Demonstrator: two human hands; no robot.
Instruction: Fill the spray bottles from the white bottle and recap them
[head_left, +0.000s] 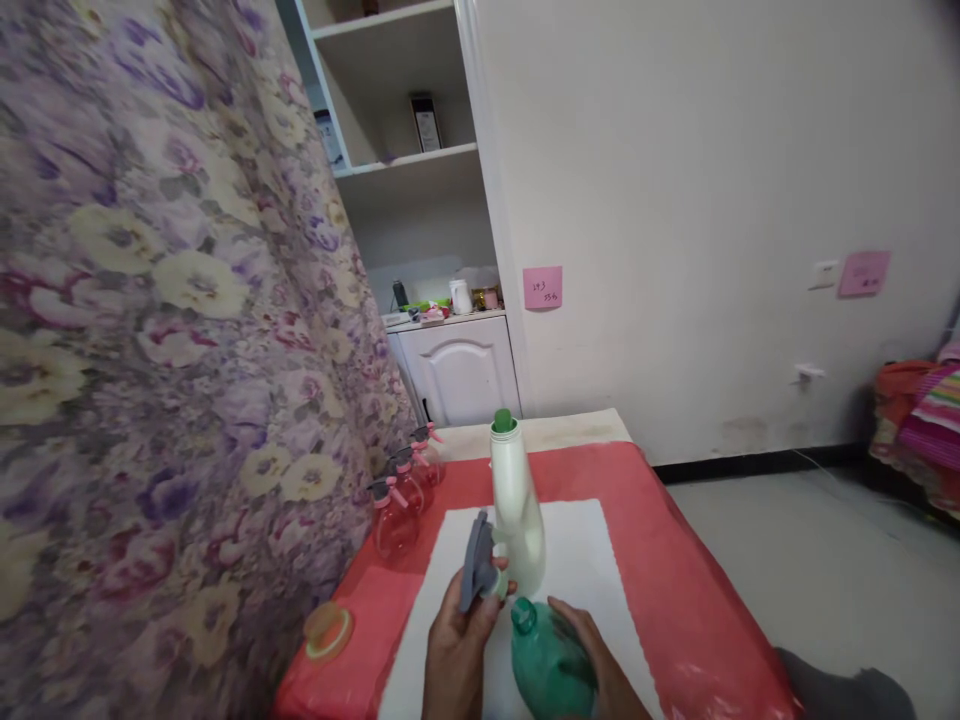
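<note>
My left hand (466, 630) grips a grey spray head (475, 565) with a pale green collar, held over the white sheet. Its fingers close round the lower part of the head. My right hand (589, 640) is wrapped round the right side of a translucent green bottle (551, 660), whose open-looking neck points up and a little left. Just beyond both hands stands a tall pale green jug-like bottle (517, 510), upright, with a darker green piece (502, 421) in its mouth. The spray head lies very near this bottle's left side; whether they touch is unclear.
Several clear spray bottles (395, 525) with pink and dark heads line the table's left edge by the floral curtain (187, 350). A tape roll (328, 632) lies at front left. A white sheet (585, 540) covers part of the red tablecloth (675, 580). Shelves (405, 155) stand behind.
</note>
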